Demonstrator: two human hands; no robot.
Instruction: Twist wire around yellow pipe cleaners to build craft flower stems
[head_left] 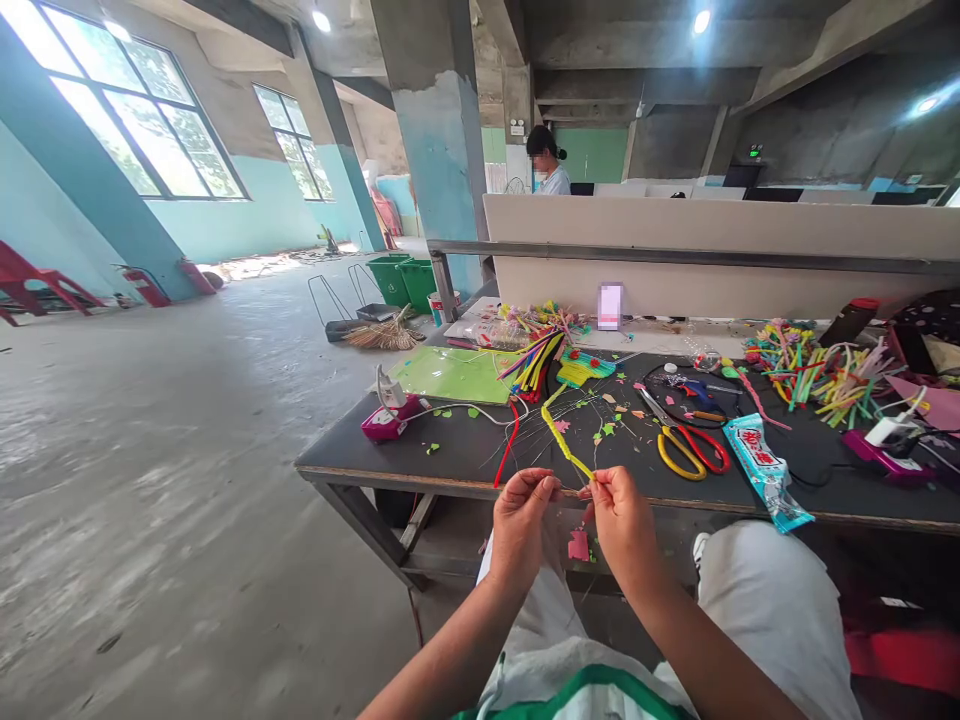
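My left hand and my right hand are raised side by side just in front of the dark worktable's near edge. Both are pinched closed. My right hand grips the near end of a yellow pipe cleaner that slants up and away over the table. My left hand pinches a thin wire-like strand running toward the right hand; what it is I cannot make out. A red pipe cleaner lies on the table just beyond my left hand.
On the table: yellow and red scissors, a pink glue gun, a green sheet, a bundle of coloured pipe cleaners, a blue packet, a phone. A person sits behind the partition. Green bins stand left.
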